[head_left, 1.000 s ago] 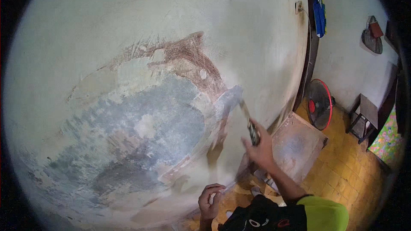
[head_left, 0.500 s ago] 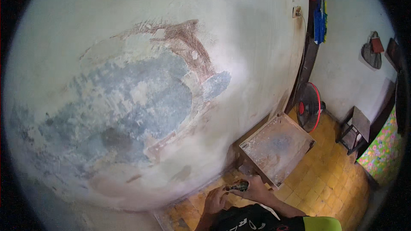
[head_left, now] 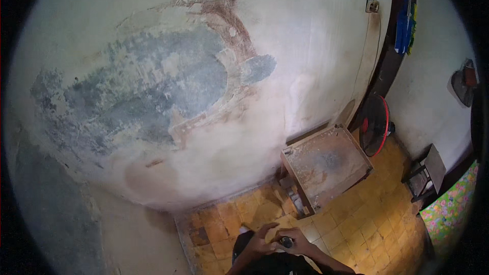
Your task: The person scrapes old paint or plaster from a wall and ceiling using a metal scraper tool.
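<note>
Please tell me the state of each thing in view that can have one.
Right hand: closed around a dark tool
Left hand: open, beside the right hand
Wall: patchy, grey and brown areas on white
Table: top stained
Fan: upright, spinning unclear
Stool: upright
Bag: hanging

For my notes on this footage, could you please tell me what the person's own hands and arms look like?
The left hand and right hand are ungloved; the forearms are uncovered where visible. A black top shows at the lower edge.
</note>
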A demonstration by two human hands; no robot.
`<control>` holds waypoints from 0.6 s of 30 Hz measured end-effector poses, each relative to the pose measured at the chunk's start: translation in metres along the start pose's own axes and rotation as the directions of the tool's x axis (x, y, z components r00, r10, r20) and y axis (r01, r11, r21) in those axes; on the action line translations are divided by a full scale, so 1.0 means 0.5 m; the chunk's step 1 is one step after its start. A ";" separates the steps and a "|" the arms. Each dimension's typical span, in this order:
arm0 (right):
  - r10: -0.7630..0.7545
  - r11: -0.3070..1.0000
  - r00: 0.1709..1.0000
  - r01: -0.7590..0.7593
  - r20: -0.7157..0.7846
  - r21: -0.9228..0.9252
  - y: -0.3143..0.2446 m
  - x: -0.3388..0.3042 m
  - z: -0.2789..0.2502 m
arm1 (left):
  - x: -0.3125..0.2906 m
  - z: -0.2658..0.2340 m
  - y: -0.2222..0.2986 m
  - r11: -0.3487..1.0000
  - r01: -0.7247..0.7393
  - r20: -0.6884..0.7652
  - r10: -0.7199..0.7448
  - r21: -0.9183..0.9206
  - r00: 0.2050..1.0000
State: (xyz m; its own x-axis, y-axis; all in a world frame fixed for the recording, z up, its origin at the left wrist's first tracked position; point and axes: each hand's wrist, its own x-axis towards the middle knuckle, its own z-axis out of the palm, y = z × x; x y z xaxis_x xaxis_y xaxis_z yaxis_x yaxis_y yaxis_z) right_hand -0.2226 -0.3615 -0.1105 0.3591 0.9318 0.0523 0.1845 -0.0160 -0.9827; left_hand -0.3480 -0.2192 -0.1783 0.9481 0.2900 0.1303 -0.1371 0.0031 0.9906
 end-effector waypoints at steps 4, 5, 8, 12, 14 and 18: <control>0.124 0.992 0.992 -0.125 -0.016 -0.031 0.013 -0.016 0.010 | -0.053 -0.079 0.003 0.860 0.304 -0.116 -0.282 0.409 0.952; -0.035 0.989 0.999 0.035 0.006 -0.143 0.020 -0.014 0.007 | -0.065 -0.098 0.001 0.821 0.195 -0.150 -0.134 0.537 0.979; -0.207 0.919 0.977 0.211 0.046 -0.332 0.065 -0.004 0.011 | -0.074 -0.154 0.017 0.825 0.208 -0.221 -0.104 0.526 0.970; -0.168 0.929 0.986 0.166 0.024 -0.332 0.168 0.019 0.029 | -0.072 -0.202 0.068 0.793 0.241 -0.262 -0.107 0.560 0.959; -0.205 0.893 0.979 0.194 0.017 -0.406 0.175 0.048 0.031 | -0.071 -0.232 0.049 0.836 0.328 -0.356 -0.173 0.441 0.918; -0.273 0.824 0.959 0.272 0.073 -0.497 0.100 0.109 0.013 | -0.066 -0.254 0.046 0.816 0.210 -0.346 -0.014 0.538 0.938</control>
State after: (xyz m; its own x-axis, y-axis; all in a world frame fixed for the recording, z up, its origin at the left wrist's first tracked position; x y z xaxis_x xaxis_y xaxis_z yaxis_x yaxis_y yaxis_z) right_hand -0.1996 -0.3091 -0.1578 0.2271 0.9248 0.3053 0.7047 0.0603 -0.7070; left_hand -0.4188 -0.1070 -0.1652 0.7923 0.6028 0.0941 0.2418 -0.4519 0.8587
